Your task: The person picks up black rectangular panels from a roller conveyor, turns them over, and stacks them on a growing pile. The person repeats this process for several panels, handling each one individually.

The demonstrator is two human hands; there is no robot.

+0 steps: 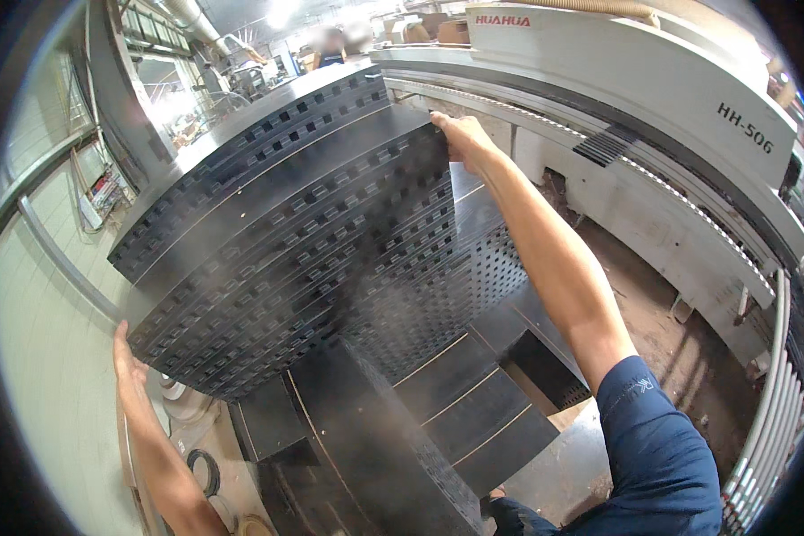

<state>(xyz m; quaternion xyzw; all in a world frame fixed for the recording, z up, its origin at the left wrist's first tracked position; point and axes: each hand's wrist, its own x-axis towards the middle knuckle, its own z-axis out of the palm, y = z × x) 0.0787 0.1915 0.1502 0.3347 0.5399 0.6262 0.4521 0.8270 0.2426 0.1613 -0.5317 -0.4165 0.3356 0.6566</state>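
A tall stack of black boards (268, 241) with rows of rectangular notches along their edges fills the middle. My right hand (460, 138) grips the far right corner of the upper boards, thumb along the top edge and the other fingers partly hidden. At the opposite end, my left hand (129, 362) presses against the left corner, with its fingers mostly hidden by the boards. Whether one board or several are held between my hands is not clear. Behind stands another row of notched black boards (304, 121).
Lower piles of black boards (473, 411) lie nearest me, some with pale lines between them. A long white machine (634, 98) with a rail runs along the right. Grey pipes (764, 393) stand at the right edge. On the left are a pale wall (45, 339) and a coiled black hose (205, 473).
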